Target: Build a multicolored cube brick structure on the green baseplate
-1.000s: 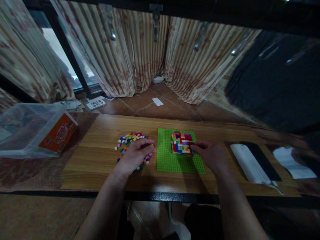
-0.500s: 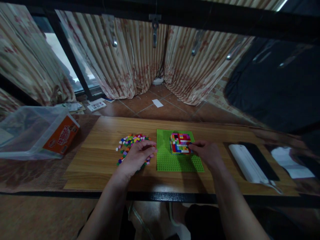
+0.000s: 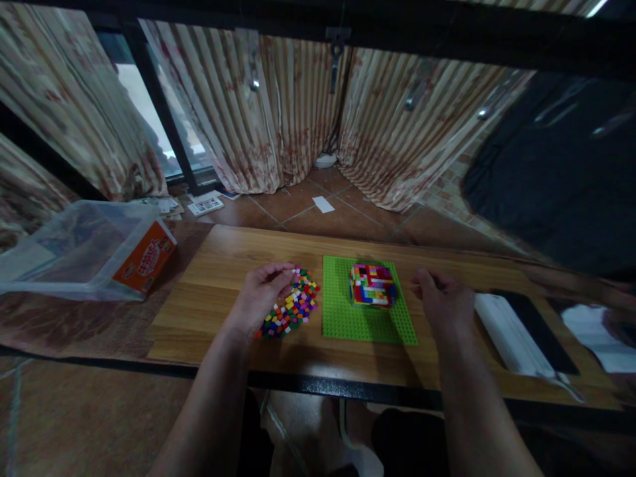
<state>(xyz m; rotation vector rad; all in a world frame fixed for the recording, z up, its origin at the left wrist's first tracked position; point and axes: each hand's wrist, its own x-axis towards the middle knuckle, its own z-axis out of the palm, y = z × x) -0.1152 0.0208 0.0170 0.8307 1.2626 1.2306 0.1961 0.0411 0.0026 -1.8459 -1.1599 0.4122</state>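
Observation:
A low block of multicoloured toy bricks stands on the green studded baseplate. To the left of the plate lies a loose pile of small coloured bricks. My left hand is over the pile's left side, thumb and fingers pinched together; whatever is between them is too small to tell. Just off the plate's right edge, my right hand is held above the wood with its fingers curled closed. Its fingertips are dim, so any brick in them is hidden. It is apart from the brick block.
A wooden board carries the bricks and plate. On its right lie a white pouch with a strap and a dark flat object. A clear plastic bin with an orange label stands left. Curtains hang behind.
My right hand has moved off the brick block to the right. My left hand has shifted to the left side of the loose pile. The whole view has swung slightly left.

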